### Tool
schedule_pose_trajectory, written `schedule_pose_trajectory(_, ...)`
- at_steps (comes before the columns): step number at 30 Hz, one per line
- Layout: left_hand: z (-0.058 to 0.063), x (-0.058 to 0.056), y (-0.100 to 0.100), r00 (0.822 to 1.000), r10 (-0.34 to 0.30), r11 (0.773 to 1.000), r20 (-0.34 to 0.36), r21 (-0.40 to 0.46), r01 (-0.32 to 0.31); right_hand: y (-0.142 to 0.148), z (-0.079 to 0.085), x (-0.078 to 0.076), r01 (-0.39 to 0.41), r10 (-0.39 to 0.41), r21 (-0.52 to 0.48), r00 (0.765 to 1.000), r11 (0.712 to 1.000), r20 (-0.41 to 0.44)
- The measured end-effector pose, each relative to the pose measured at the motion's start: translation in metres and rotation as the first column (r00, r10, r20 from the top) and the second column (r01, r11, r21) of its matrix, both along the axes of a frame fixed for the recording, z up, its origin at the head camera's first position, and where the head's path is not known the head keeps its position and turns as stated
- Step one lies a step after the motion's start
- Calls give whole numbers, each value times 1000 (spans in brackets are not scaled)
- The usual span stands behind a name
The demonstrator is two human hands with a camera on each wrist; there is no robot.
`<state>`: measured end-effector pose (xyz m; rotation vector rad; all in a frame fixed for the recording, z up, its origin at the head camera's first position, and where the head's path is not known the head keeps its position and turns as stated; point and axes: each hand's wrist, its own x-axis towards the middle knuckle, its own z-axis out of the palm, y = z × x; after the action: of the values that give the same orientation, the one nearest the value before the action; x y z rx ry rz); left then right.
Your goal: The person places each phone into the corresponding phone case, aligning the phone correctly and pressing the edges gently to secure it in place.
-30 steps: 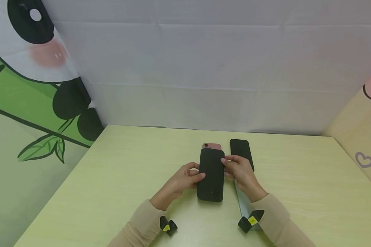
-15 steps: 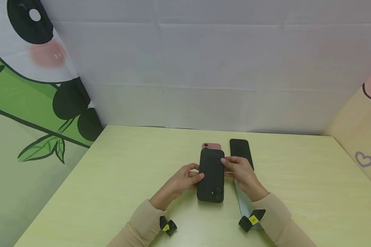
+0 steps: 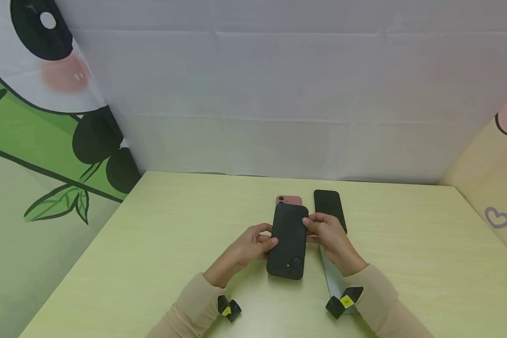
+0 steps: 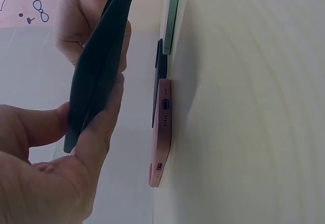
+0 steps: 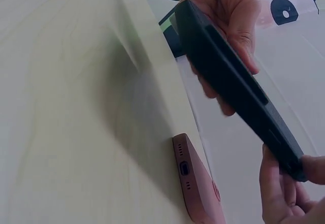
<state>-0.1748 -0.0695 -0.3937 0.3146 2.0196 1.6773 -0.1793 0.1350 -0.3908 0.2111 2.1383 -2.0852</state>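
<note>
A black phone case (image 3: 288,234) is held up off the table between both hands, its two round camera openings toward the lower end. My left hand (image 3: 250,245) pinches its left edge, thumb on the face toward me. At the upper right edge my right hand (image 3: 329,238) grips it between thumb and fingers. Seen edge-on in the left wrist view, the case (image 4: 99,71) looks thin and dark. A long side slot shows on the case (image 5: 228,76) in the right wrist view. Whether a phone sits inside, I cannot tell.
A pink phone (image 3: 295,200) lies behind the case, mostly hidden by it. Beyond my right hand is a flat black phone (image 3: 328,206). Under the right wrist lies a pale green phone-like slab (image 3: 332,277), partly covered. The pale wooden table (image 3: 186,225) ends at a white cloth wall (image 3: 245,94).
The case has tilted, so its camera openings have come into view and its lower end has swung slightly left. Both hands keep hold and have barely moved.
</note>
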Motion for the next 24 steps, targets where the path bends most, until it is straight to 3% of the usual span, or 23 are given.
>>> schedule_pose_trajectory(13, 2, -2, -3, 1000, -23, 1000, -3, -12, 23, 1, 1, -1, -51, 50, -89, 999, 995, -18)
schedule_pose_trajectory(24, 3, -2, -4, 998, -50, 998, -29, -26, 49, 3, 2, 0, -27, 25, -137, 1000, 990, -18)
